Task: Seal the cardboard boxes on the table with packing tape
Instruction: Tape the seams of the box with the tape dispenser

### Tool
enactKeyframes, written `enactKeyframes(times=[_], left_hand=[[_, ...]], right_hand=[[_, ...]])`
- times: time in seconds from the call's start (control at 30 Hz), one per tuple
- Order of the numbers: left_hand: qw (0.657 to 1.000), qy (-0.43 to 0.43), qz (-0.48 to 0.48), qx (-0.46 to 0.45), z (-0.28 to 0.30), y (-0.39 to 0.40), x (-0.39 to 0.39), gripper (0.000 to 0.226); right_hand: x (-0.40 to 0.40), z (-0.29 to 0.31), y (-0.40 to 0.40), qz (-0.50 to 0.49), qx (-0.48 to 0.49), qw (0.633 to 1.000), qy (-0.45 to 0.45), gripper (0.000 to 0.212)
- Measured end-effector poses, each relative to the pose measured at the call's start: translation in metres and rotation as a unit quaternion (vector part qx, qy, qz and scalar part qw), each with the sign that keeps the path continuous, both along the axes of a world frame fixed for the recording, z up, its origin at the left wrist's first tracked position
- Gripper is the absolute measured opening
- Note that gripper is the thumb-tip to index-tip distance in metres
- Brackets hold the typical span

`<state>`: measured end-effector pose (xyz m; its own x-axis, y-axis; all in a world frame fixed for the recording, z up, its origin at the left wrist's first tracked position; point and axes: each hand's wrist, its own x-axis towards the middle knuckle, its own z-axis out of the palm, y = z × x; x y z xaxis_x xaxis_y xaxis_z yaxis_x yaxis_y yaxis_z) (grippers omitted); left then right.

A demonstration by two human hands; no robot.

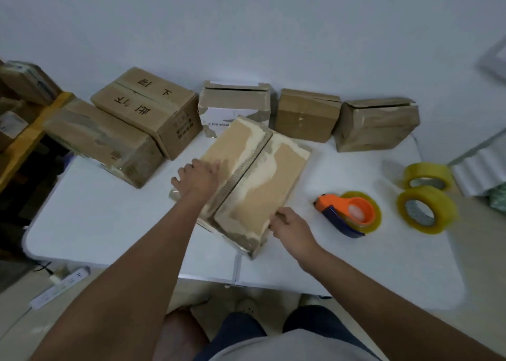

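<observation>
Dark-blue trousers (246, 330) and a grey shirt hem fill the near edge, with two bare forearms reaching away from them over the white counter (109, 213). Between the hands lies a flat brown cardboard box with torn, pale patches (254, 180), turned at an angle near the middle of the counter, its two top flaps closed along a dark centre seam. On the box's left flap the left hand (198, 176) rests palm down, its grip spread with fingers fanned over the left edge. At the box's near right edge the right hand (291, 228) has its grip curled, pinching the rim of the flap. To the right of the box, apart from it, lies an orange and dark-blue tape dispenser loaded with a yellowish roll (349, 213). Farther right sit two loose rolls of yellowish packing tape (427, 193), one just behind the other. Along the far side by the white wall runs a row of five more worn brown cardboard boxes (306, 114). Left of the counter, on the floor, lies a white power strip (63, 281).
</observation>
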<state>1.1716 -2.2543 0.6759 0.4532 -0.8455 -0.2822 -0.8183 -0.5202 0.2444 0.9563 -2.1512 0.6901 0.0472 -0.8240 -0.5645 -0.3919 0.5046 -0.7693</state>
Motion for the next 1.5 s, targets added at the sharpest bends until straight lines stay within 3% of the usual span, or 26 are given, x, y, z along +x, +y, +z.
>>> enactKeyframes(times=[0.2, 0.37, 0.43, 0.5, 0.57, 0.67, 0.77, 0.83, 0.9, 1.0, 1.17, 1.27, 1.37, 1.43, 1.5], left_hand=[[0.994, 0.035, -0.054, -0.084, -0.026, -0.004, 0.005, 0.072], [0.993, 0.06, -0.09, -0.056, -0.016, -0.005, 0.016, 0.069], [0.988, 0.088, -0.042, -0.123, -0.009, 0.015, 0.016, 0.066], [0.971, 0.145, 0.074, -0.172, -0.003, 0.05, 0.009, 0.068], [0.939, 0.256, 0.166, -0.161, -0.001, 0.086, -0.007, 0.073], [0.917, 0.336, 0.166, -0.137, 0.002, 0.115, -0.018, 0.066], [0.959, 0.23, 0.112, -0.123, -0.002, 0.096, 0.011, 0.052], [0.986, 0.136, 0.031, -0.087, -0.007, 0.073, 0.039, 0.051], [0.995, 0.072, -0.032, -0.053, -0.011, 0.052, 0.053, 0.052], [0.992, 0.063, -0.023, -0.106, -0.006, 0.048, 0.044, 0.055], [0.949, 0.162, 0.143, -0.228, -0.003, 0.122, 0.009, 0.069], [0.885, 0.297, 0.262, -0.245, 0.001, 0.162, -0.025, 0.073], [0.809, 0.425, 0.339, -0.226, 0.007, 0.163, -0.041, 0.061], [0.814, 0.447, 0.298, -0.221, 0.01, 0.153, -0.038, 0.055], [0.848, 0.427, 0.227, -0.218, 0.012, 0.137, -0.027, 0.057]], right_hand=[[-0.014, 0.004, -0.001, 0.027, 0.052, 0.996, -0.074, 0.04], [-0.069, -0.005, -0.061, -0.148, -0.106, 0.976, 0.12, 0.025], [-0.077, -0.005, -0.087, -0.127, -0.14, 0.971, 0.145, 0.034], [-0.074, -0.001, -0.106, -0.08, -0.133, 0.978, 0.137, 0.049], [-0.069, -0.001, -0.116, -0.039, -0.107, 0.984, 0.134, 0.056], [-0.067, -0.004, -0.111, -0.016, -0.122, 0.977, 0.176, 0.054], [-0.069, -0.008, -0.08, 0.007, -0.096, 0.973, 0.211, 0.051], [-0.064, -0.011, -0.053, -0.031, -0.065, 0.989, 0.127, 0.053], [-0.055, -0.015, -0.032, -0.049, -0.047, 0.995, 0.073, 0.048], [-0.051, -0.024, -0.037, -0.04, -0.104, 0.987, 0.113, 0.043], [-0.056, -0.017, -0.1, -0.006, -0.2, 0.968, 0.149, 0.051], [-0.045, -0.007, -0.132, 0.061, -0.166, 0.976, 0.125, 0.055], [-0.038, -0.009, -0.144, 0.123, -0.138, 0.967, 0.173, 0.052], [-0.04, -0.016, -0.137, 0.099, -0.165, 0.959, 0.206, 0.054], [-0.049, -0.019, -0.116, 0.075, -0.152, 0.955, 0.245, 0.053]])
